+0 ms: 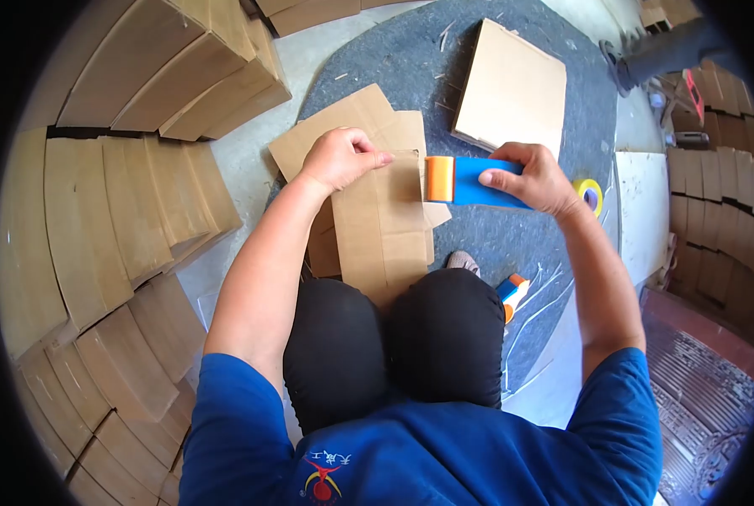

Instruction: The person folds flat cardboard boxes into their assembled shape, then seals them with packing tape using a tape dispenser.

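A brown cardboard box [378, 228] stands between my knees, its upper end away from me. The fingers of my left hand [340, 160] are closed at the top edge of this box; whether a strip of tape lies under them I cannot make out. My right hand [535, 179] is wrapped round a blue tape dispenser [469, 181] with an orange front end. That orange end is just right of the box's upper edge. Behind the box, loose flat cardboard pieces [343, 126] lie on the dark mat.
A flat stack of cardboard [516, 88] lies on the dark mat [377, 51]. A yellow tape roll [589, 196] and a second blue-and-orange dispenser [512, 295] are at the right. Stacked boxes [82, 228] line the left. Another person's leg [676, 57] shows at upper right.
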`<state>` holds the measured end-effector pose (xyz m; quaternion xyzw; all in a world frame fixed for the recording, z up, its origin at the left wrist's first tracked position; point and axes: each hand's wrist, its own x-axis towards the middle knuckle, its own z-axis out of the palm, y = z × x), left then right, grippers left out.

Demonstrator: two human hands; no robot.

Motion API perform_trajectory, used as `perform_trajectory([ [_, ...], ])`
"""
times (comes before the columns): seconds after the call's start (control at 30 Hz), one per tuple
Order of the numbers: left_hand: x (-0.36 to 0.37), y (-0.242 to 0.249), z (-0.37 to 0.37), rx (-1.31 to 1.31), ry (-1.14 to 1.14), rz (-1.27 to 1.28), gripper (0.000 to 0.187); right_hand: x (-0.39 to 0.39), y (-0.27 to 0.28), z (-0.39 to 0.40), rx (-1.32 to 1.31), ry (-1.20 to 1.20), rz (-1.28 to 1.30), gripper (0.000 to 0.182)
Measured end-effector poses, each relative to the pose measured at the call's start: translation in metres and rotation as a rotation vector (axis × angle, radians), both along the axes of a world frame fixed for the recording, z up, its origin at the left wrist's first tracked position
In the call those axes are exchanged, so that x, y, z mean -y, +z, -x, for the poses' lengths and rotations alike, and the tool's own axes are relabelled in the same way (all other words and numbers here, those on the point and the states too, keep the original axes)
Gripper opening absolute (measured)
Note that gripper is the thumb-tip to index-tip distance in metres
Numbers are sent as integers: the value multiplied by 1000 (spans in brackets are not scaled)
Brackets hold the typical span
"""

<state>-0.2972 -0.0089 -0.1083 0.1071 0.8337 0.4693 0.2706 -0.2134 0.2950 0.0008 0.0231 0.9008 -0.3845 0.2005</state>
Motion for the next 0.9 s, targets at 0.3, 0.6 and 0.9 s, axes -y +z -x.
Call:
perform_trajectory([
  [0.3,-5,11,-3,81,57,-15,25,-66,-29,1,24,85,-202,48],
  [0.6,-5,-1,-7,89,126,-110,30,55,-23,-2,-87,215,-662,40],
  [0.9,16,-45,-37,322,769,-587,69,84,-90,-47,-404,373,-654,53],
])
